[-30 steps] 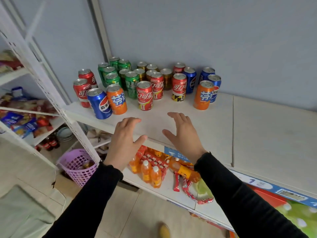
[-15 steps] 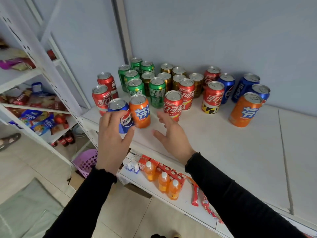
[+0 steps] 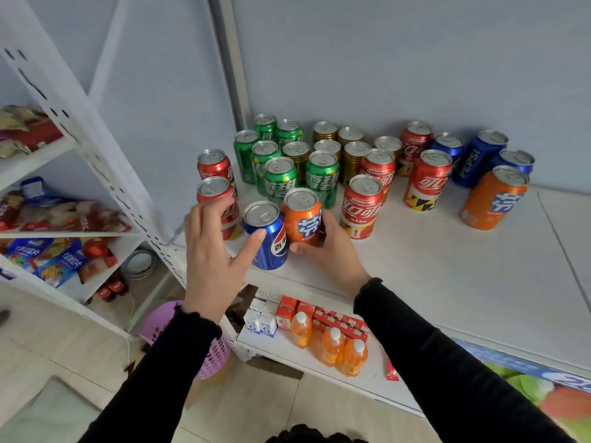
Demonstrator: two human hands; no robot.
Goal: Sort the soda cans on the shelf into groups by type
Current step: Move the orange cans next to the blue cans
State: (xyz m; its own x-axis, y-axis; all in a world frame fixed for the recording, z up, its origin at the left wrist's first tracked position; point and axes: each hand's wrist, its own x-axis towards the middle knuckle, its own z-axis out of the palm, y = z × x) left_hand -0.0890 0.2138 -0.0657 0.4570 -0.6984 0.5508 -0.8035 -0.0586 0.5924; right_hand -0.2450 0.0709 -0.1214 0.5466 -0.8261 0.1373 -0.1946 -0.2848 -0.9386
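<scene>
Mixed soda cans stand on the white shelf (image 3: 431, 260). My left hand (image 3: 212, 254) wraps a blue Pepsi can (image 3: 267, 235) at the front left. Beside it, my right hand (image 3: 332, 247) grips an orange can (image 3: 302, 215). Two red cola cans (image 3: 215, 166) stand behind my left hand. Green cans (image 3: 281, 175) and gold cans (image 3: 351, 148) cluster at the back. More red cola cans (image 3: 363, 203) stand mid-shelf. Three blue Pepsi cans (image 3: 476, 158) and a second orange can (image 3: 494, 199) sit at the right.
A slanted white upright (image 3: 96, 148) borders the shelf's left end. The lower shelf holds small orange bottles (image 3: 332, 345) and cartons. Snack packs fill the left rack (image 3: 57, 260). A purple basket (image 3: 211, 353) stands on the floor. The wall is close behind the cans.
Both hands moved forward to the front-left cans. My left hand closed around the blue Pepsi can and my right hand took hold of the orange can. The camera moved closer.
</scene>
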